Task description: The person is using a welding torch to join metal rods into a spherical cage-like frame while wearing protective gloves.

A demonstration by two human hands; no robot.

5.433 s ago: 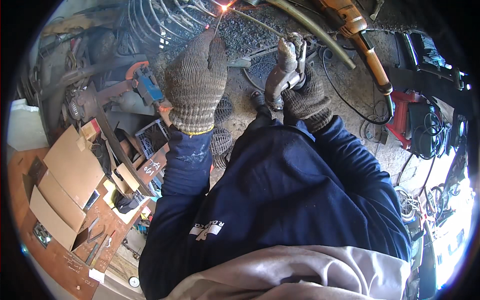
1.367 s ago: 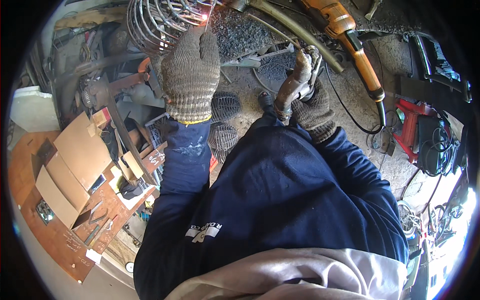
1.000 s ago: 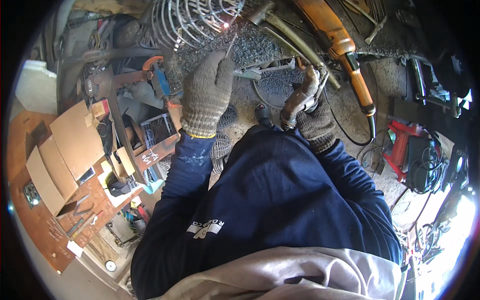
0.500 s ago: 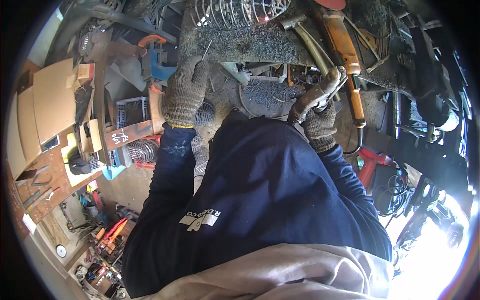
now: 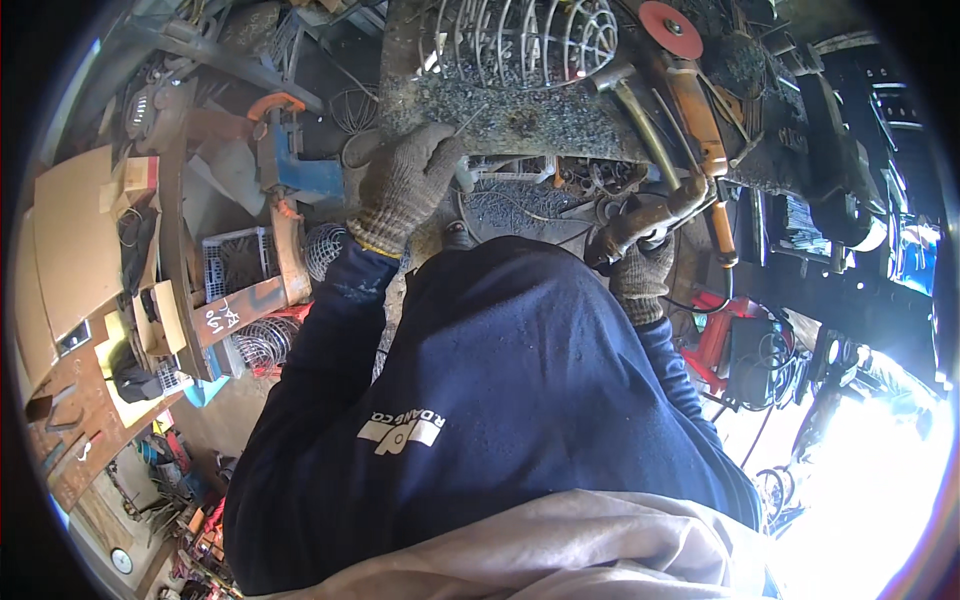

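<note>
My left hand (image 5: 405,185), in a grey knitted glove, is closed with a thin metal wire (image 5: 472,120) pinched at its fingertips. The wire points up and to the right over the near edge of the grimy workbench (image 5: 510,115). My right hand (image 5: 640,270), gloved alike, grips a worn brown welding electrode holder (image 5: 650,218) angled up to the right. A round wire cage (image 5: 530,40) made of bent rods lies on the bench ahead. Right of it are a hammer (image 5: 645,125) with a metal handle and an orange angle grinder (image 5: 692,105) with a red disc (image 5: 670,30).
A blue clamp (image 5: 300,170) with orange ends stands at the left, above a white plastic crate (image 5: 240,262). Coiled wire cages (image 5: 268,340) lie below it. Cardboard (image 5: 75,240) leans at far left. At the right, a red tool (image 5: 712,345) sits beside tangled cables.
My left hand has shifted right and tilted, with the wire still in it. My right hand and the holder have moved slightly down and right in the picture. The view has shifted.
</note>
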